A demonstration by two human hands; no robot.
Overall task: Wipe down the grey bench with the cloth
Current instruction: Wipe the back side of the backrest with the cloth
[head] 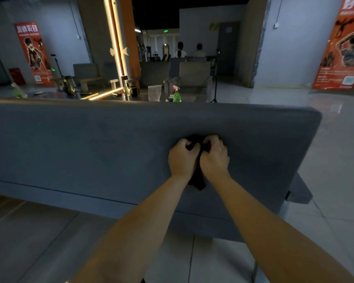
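dark cloth (198, 178) bunched under curled fingers (184, 143): the left hand (181, 160) and right hand (214, 159) both grip it, side by side, pressed to the upright panel of the grey bench (80, 144), towards its right end. the step in hand appears to be wiping that panel; the next move likely calls for firm pressure and a long sweep leftward across the unwiped stretch.
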